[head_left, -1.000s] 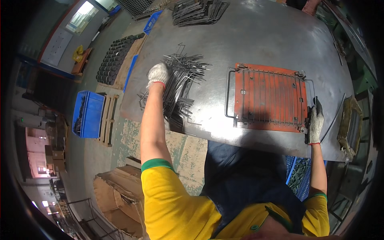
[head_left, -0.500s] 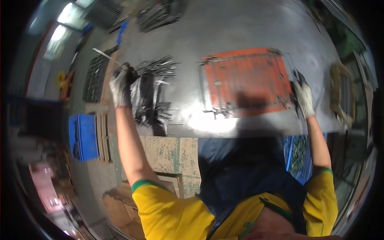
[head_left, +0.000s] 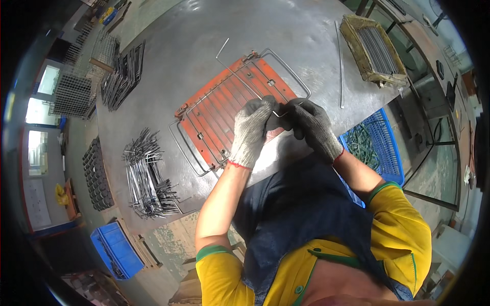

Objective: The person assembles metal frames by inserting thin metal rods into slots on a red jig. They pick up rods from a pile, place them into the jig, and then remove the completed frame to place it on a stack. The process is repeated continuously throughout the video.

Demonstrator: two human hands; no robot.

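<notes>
A thin bent metal wire rod [head_left: 239,77] slants over the red-orange jig plate [head_left: 214,127], its far bent end sticking up past the plate's edge. Its near end reaches my left hand [head_left: 250,127], gloved and closed around it. My right hand [head_left: 315,125], gloved with dark fingertips, pinches at the rod's short bent end beside the left fingers; its exact grip is partly hidden. Straight wires lie across the plate. One wire loop [head_left: 307,84] juts from its right side, another wire loop [head_left: 179,148] from its left.
A heap of bent wires [head_left: 145,178] lies left on the metal table [head_left: 204,30], with another stack of wire pieces [head_left: 122,76] farther back. At the right are a box of rods [head_left: 377,51], a loose long rod [head_left: 341,66] and a blue basket [head_left: 390,148] of green pieces.
My left hand has come from the wire heap to the jig plate with a wire rod. My right hand has moved in from the plate's right side to meet it. The head view has turned.
</notes>
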